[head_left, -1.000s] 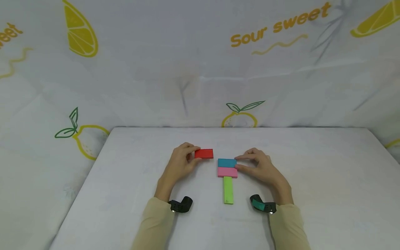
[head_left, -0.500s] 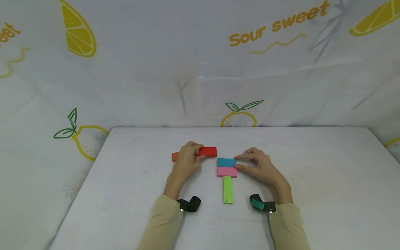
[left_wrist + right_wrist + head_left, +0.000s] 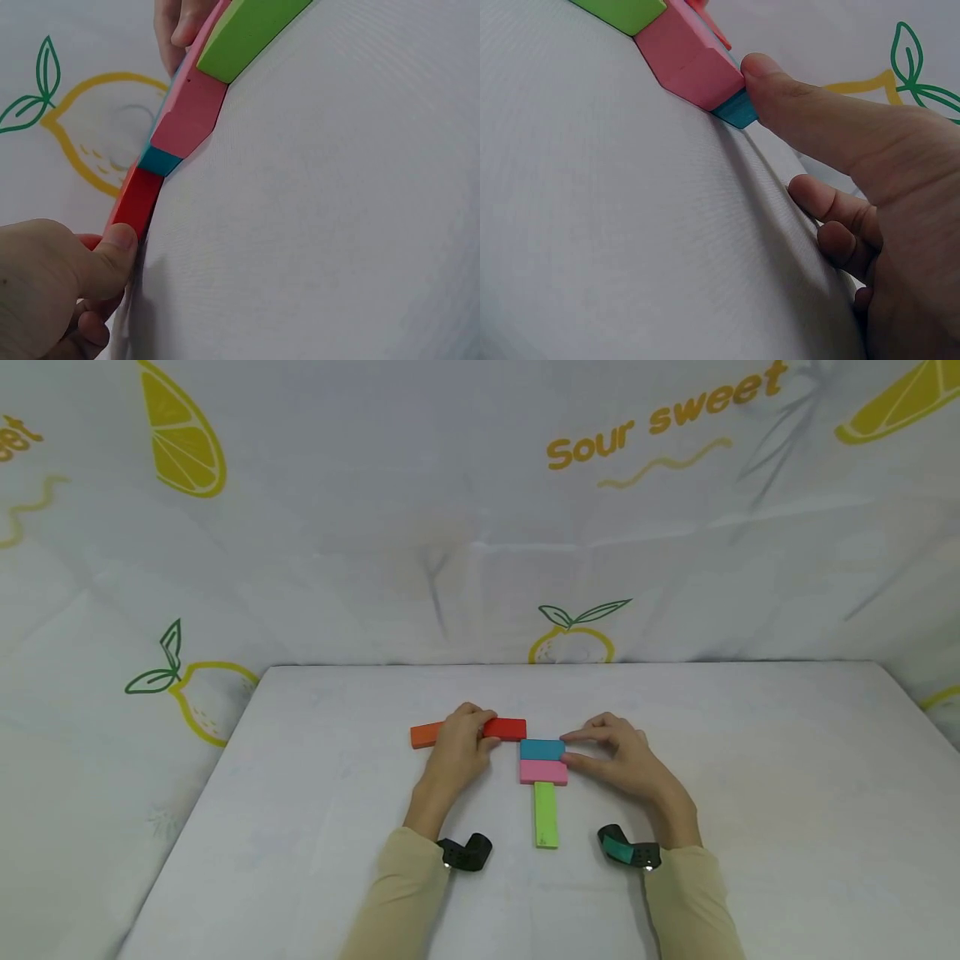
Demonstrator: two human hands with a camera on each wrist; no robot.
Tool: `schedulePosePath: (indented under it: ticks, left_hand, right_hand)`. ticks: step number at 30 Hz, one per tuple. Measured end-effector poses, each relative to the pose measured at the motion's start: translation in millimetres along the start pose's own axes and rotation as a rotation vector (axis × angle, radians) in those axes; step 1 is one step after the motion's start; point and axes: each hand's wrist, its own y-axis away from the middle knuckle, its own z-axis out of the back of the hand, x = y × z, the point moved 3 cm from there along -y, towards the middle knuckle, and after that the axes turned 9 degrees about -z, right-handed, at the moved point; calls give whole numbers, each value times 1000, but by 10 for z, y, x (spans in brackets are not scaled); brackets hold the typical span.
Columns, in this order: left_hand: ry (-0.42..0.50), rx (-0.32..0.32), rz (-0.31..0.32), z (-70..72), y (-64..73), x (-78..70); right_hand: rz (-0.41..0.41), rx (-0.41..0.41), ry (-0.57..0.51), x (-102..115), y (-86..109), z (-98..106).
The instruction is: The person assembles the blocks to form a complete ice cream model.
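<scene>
My left hand [image 3: 459,752] pinches a red block [image 3: 506,729] by its left end, thumb on the near side. The red block's right end lies at the far left corner of a blue block [image 3: 542,750]. My right hand [image 3: 621,758] holds the right end of the blue block between thumb and finger. A pink block [image 3: 543,772] lies against the blue one's near side; in the right wrist view my thumb tip is beside both. Below the pink block, a lime green block [image 3: 546,815] points toward me, its end at the pink block's near edge.
An orange block [image 3: 425,735] lies behind and left of my left hand, partly hidden by it. A white cloth covers the table [image 3: 300,827]. Behind the table's back edge hangs a lemon-printed cloth [image 3: 360,527].
My left hand has moved right with the red block, bringing it to the blue block's corner. The orange block has come into view behind that hand. My right hand has stayed in place.
</scene>
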Motion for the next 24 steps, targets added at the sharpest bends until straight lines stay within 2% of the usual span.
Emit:
schedulePosePath:
  ticks: [8, 15, 24]
  left_hand:
    - [-10, 9, -6, -41, 1, -11]
    - [40, 36, 41, -37, 17, -57]
    - [64, 77, 106, 69, 38, -51]
  right_hand:
    - [8, -3, 8, 3, -8, -8]
    - [4, -8, 14, 0, -17, -15]
    - [-3, -5, 19, 6, -10, -4]
